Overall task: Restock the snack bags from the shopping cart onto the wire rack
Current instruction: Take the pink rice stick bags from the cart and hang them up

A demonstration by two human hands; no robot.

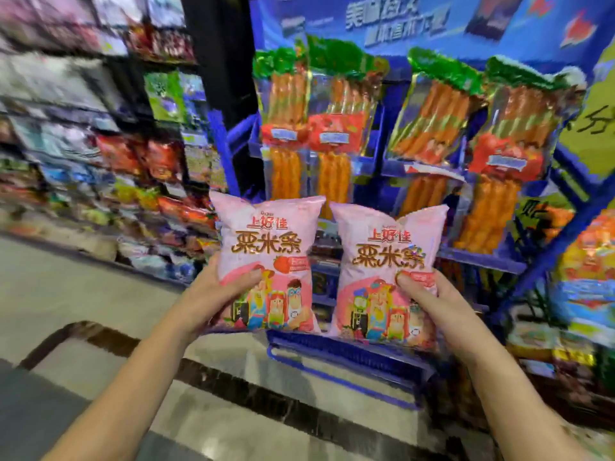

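I hold two pink snack bags upright and side by side in front of a blue wire rack (346, 352). My left hand (216, 294) grips the left pink bag (268, 247) at its lower left edge, thumb on the front. My right hand (429, 301) grips the right pink bag (382, 261) at its lower right edge, thumb on the front. Both bags show cartoon figures and brown lettering. The rack's low blue shelf lies just below the bags. The shopping cart is out of sight.
Sausage packs (432, 111) with green tops hang on the blue rack's upper tiers behind the bags. A long shelf of mixed snack bags (100, 161) runs along the left. The tiled floor (66, 294) with a dark stripe spreads below. More goods (585, 277) crowd the right edge.
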